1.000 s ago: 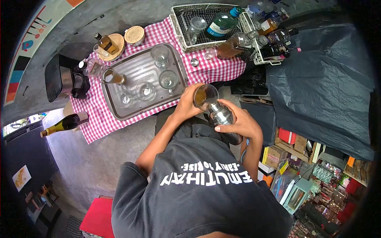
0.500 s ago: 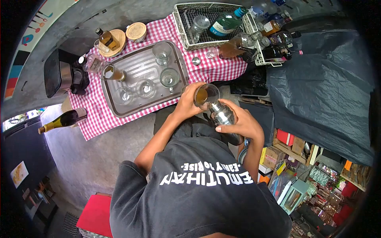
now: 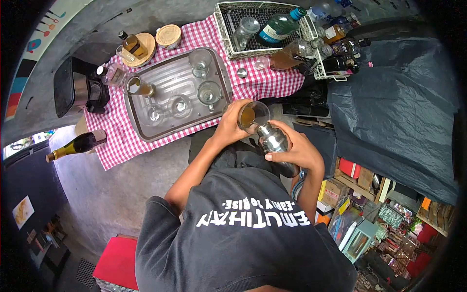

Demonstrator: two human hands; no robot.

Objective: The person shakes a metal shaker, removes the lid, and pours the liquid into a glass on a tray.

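Observation:
My left hand (image 3: pixel 233 125) is wrapped round a clear glass (image 3: pixel 261 111) tilted in front of my body, with amber liquid in it. A shiny metal cocktail shaker (image 3: pixel 276 142) is gripped in my right hand (image 3: pixel 302 152), its narrow top against or right by the glass's rim. Whether liquid runs between them is too small to tell. Beyond my left hand lies a brown ribbed tray (image 3: pixel 163 77). On it are a glass mug (image 3: pixel 209 93), another clear glass (image 3: pixel 199 63), a glass with brown liquid (image 3: pixel 140 87) and more clear glasses (image 3: pixel 179 106).
A red checked cloth (image 3: pixel 114 155) covers the table. A wine bottle (image 3: pixel 80 145) lies at its left edge. The wire basket (image 3: pixel 224 36) holds a green bottle (image 3: pixel 281 27); more bottles stand to its right. A small metal cup (image 3: pixel 242 72) sits near the tray. A red stool (image 3: pixel 116 263) stands lower left.
The view has shifted very slightly. Both hands keep the glass and the shaker together in nearly the same place.

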